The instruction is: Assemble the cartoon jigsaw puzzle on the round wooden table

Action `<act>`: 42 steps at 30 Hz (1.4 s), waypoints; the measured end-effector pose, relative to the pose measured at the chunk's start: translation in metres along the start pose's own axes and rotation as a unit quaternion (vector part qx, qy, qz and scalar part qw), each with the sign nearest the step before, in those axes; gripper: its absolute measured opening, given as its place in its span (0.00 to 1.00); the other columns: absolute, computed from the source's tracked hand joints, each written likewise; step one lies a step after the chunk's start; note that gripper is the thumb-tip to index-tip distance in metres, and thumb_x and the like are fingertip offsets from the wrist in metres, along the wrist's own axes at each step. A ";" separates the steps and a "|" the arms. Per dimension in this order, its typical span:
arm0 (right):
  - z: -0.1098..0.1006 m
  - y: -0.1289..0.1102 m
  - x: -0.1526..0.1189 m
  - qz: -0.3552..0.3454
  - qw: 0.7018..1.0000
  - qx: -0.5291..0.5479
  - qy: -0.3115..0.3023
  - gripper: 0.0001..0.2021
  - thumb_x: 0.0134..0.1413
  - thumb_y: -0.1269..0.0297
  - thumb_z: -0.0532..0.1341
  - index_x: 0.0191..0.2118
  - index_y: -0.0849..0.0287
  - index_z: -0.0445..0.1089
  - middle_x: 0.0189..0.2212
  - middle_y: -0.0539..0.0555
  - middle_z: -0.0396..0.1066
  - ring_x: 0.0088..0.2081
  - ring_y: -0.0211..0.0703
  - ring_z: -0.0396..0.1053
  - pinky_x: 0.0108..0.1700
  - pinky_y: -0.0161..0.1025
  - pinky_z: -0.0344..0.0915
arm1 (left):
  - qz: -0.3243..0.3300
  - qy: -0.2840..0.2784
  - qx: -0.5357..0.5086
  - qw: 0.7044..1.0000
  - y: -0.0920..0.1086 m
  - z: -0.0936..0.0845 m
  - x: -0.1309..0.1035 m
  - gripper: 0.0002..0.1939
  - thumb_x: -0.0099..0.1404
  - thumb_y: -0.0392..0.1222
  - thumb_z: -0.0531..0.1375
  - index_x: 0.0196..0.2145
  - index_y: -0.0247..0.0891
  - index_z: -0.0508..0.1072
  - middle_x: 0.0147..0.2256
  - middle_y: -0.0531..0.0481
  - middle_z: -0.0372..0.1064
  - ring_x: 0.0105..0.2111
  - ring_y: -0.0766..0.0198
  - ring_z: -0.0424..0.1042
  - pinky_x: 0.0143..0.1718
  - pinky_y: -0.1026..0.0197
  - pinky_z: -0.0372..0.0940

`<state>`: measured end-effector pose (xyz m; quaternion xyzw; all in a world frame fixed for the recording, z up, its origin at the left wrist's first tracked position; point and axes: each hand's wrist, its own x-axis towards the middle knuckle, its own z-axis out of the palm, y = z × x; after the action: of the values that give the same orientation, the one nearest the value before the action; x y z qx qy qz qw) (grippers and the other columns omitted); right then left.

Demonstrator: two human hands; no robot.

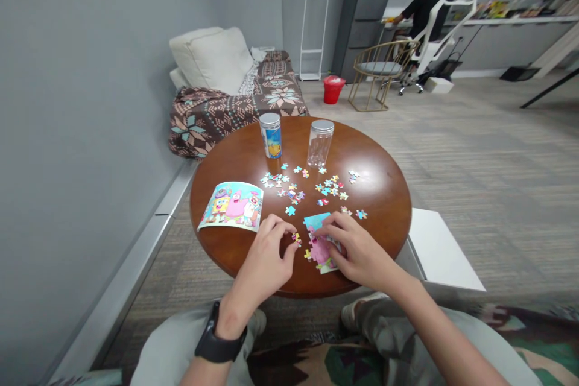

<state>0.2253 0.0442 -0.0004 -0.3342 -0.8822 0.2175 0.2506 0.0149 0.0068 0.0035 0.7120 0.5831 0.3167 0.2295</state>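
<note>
On the round wooden table (pixel 289 280), my left hand (pixel 269 253) pinches a small yellow puzzle piece (pixel 296 239) between thumb and fingertips. My right hand (pixel 355 247) rests over the partly joined jigsaw puzzle (pixel 319 247), its fingers spread and touching the pink and blue pieces; part of the puzzle is hidden beneath it. Left of my hands lies a curved picture sheet (pixel 233 205) with cartoon figures. Beyond them, loose puzzle pieces (pixel 332 186) are scattered in groups across the tabletop.
Two lidded jars stand at the back of the table: one with a printed label (pixel 272 137), one clear (pixel 320 143). A white box (pixel 446 250) is low at the right. Farther off are a patterned sofa (pixel 239 111), a red bin (pixel 333 90) and a person (pixel 429 9) beside chairs.
</note>
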 end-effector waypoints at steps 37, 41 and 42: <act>0.003 0.061 0.144 0.233 0.967 -0.100 0.022 0.04 0.53 0.73 0.62 0.32 0.60 0.74 0.28 0.54 0.76 0.33 0.41 0.74 0.39 0.34 0.66 | 0.005 0.028 -0.009 1.000 -0.002 0.003 -0.001 0.04 0.62 0.32 0.55 0.33 0.39 0.64 0.36 0.49 0.64 0.39 0.58 0.65 0.43 0.53 0.65; -0.001 0.057 0.143 0.268 0.963 -0.034 0.001 0.06 0.51 0.75 0.62 0.36 0.62 0.74 0.25 0.51 0.75 0.29 0.38 0.71 0.35 0.34 0.65 | 0.007 0.026 -0.005 1.000 -0.003 0.004 -0.001 0.04 0.62 0.32 0.55 0.33 0.39 0.64 0.36 0.49 0.64 0.39 0.59 0.64 0.43 0.54 0.64; -0.004 0.053 0.140 0.269 0.963 -0.023 -0.003 0.05 0.52 0.74 0.62 0.35 0.62 0.74 0.25 0.51 0.75 0.29 0.38 0.71 0.35 0.34 0.64 | 0.008 0.026 -0.005 1.000 -0.003 0.004 -0.001 0.04 0.62 0.32 0.55 0.33 0.39 0.65 0.36 0.49 0.64 0.39 0.59 0.64 0.42 0.54 0.64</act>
<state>0.1619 0.1791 0.0148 -0.5644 -0.7652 0.2573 0.1724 0.0158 0.0067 -0.0012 0.7073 0.5815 0.3398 0.2148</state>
